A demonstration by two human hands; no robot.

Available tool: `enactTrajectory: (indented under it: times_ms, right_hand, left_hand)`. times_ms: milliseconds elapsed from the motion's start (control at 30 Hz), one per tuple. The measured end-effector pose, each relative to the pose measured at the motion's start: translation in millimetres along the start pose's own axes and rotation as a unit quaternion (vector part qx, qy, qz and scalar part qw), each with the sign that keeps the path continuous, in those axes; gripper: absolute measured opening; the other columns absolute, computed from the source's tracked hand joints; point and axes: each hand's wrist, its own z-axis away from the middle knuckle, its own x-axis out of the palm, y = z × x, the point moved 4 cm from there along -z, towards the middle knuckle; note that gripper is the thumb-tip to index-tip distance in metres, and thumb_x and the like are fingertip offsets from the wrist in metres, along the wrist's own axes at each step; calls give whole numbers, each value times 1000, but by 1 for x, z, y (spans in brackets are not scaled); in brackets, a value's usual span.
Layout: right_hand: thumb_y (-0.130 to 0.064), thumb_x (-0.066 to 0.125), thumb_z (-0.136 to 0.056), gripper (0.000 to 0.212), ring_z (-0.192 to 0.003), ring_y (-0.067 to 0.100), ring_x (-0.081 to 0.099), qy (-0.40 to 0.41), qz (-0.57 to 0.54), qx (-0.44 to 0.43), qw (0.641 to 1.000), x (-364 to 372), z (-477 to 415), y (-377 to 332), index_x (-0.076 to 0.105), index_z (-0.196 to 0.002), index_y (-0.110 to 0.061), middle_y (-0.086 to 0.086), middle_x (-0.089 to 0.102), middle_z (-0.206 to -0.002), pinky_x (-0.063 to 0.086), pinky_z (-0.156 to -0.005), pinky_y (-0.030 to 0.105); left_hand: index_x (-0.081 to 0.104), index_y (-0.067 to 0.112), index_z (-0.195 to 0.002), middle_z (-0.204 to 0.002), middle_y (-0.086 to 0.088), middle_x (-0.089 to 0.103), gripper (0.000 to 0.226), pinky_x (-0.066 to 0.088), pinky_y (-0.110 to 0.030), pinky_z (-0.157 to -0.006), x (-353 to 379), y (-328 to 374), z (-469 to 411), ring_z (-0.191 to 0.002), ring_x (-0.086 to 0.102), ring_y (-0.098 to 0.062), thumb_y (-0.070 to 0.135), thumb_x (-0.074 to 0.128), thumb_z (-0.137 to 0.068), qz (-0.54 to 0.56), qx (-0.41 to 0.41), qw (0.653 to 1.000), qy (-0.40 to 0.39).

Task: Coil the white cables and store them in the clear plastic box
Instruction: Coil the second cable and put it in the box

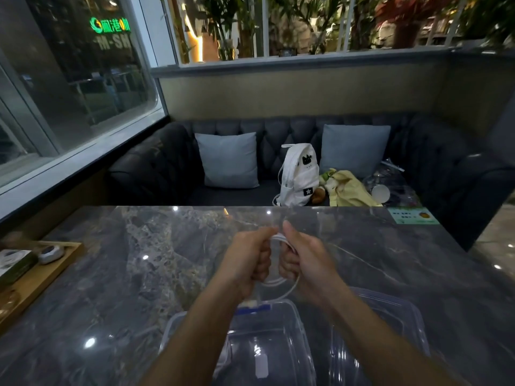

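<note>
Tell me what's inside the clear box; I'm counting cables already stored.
The box shows a white connector and a bit of white cable near its bottom. The forearms cover part of it. Both hands hold another cable above it.

Open marble table (167,274) around; wooden tray (41,274) far left, clear box (295,316) below

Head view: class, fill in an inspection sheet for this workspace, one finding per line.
Surface: dark marble table, glossy.
Job's things: clear plastic box open, near edge; its lid on the right.
Clutter: wooden tray at left edge; green card at far right.
Grippers: left hand and right hand both closed on the cable.
Cables: white cable looped between hands above the box.
Surroundings: sofa, two cushions, white backpack, window.
</note>
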Motion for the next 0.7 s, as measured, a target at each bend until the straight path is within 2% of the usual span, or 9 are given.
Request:
enactTrajectory:
  times_ms: [100,200,300,333,367,400,533,600,700]
  right_hand:
    - [-34,47,-92,31,-68,11,59,-16,230,-40,972,-8,1,-13,69,-75,-20,-1,65,-71,47,-65,21]
    - [-27,47,-93,28,-81,7,54,-38,412,-50,909,-17,3,-24,68,-78,-16,-2,57,-86,40,-72,14]
    - [-28,46,-94,33,-68,9,50,-101,600,3,793,-22,3,-27,66,-76,-9,-5,49,-72,37,-63,17]
    - [-29,46,-94,34,-60,7,47,-130,631,24,764,-21,4,-27,65,-75,-8,-5,50,-66,36,-58,20]
    - [-29,47,-94,33,-54,5,46,-152,631,38,760,-20,6,-27,64,-72,-9,-6,50,-61,36,-54,21]
    - [-27,49,-93,31,-49,2,45,-163,600,44,782,-18,10,-28,62,-69,-12,-7,51,-57,36,-51,19]
    - [-13,51,-91,22,-38,6,45,-125,308,0,943,-10,21,-45,59,-74,-4,0,56,-53,35,-37,16]
    - [-11,50,-91,19,-36,7,47,-113,216,-38,969,-4,24,-53,58,-77,0,-1,59,-52,35,-33,16]
    - [-10,51,-90,21,-35,8,47,-77,239,-91,964,4,24,-55,56,-75,3,-3,59,-49,35,-33,17]
  left_hand:
    - [31,22,-31,-30,9,21,60,14,-12,-32,-15,8,-5,-26,15,-6,21,48,-89,53,13,998,32]
    - [29,24,-34,-31,9,20,58,12,-11,-34,-30,13,-8,-26,14,-7,19,47,-89,73,28,995,60]
    - [29,25,-35,-31,9,21,57,12,-13,-34,-39,12,-11,-27,15,-7,18,48,-88,59,35,994,84]
    - [30,24,-34,-31,9,22,57,13,-14,-34,-40,11,-11,-27,15,-7,18,48,-87,51,36,994,92]
    - [31,24,-33,-32,9,22,57,13,-15,-34,-41,10,-12,-27,16,-7,19,49,-87,47,37,993,97]
    - [33,23,-32,-32,9,23,57,13,-15,-34,-42,10,-12,-27,16,-7,19,49,-87,46,37,993,100]
    - [32,25,-35,-33,9,23,55,14,-14,-33,-44,2,-11,-28,16,-7,21,48,-87,51,21,994,99]
    - [31,25,-36,-33,9,23,54,14,-13,-32,-40,-3,-8,-28,16,-7,21,46,-88,57,10,994,93]
    - [28,26,-38,-33,9,21,54,12,-12,-33,-30,-9,-4,-28,13,-6,19,44,-88,66,6,995,81]
